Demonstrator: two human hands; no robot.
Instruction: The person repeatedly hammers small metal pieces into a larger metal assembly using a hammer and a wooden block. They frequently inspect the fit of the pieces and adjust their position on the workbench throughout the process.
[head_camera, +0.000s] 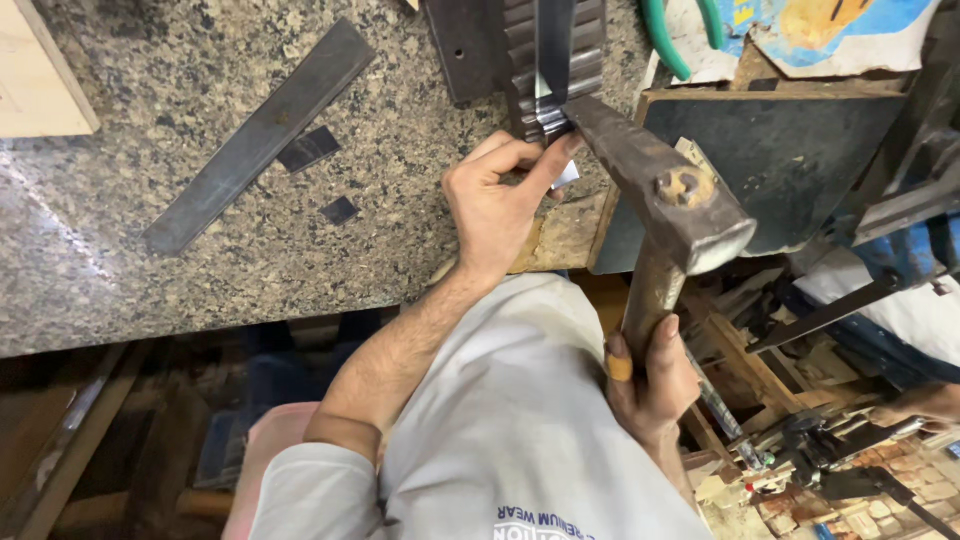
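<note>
Over on the left of the speckled granite bench (150, 140) lies a long flat steel bar (262, 135), set on a slant, with 2 small dark offcuts (308, 149) just beside its lower edge, well apart from the work. Moving right, the left hand (497, 200) is pinched closed around a narrow shiny metal strip (553, 60), thumb and forefinger gripping it right where it crosses the ribbed steel block (555, 50) at the back of the bench. The peen end of the hammer (655, 185) rests on that same spot, touching the strip just beside the fingertips (560, 150). Further right and lower, the right hand (650, 385) is wrapped tight around the worn wooden handle, 1 finger taped. From where I stand, the step looks like tapping the strip down into the block's grooves, and doing it well would mean short, light blows that land square on 1 groove, the strip held flat and in line with the ribs. The pinching fingers sit very near the striking face, so drawing them back a little along the strip seems wise.
</note>
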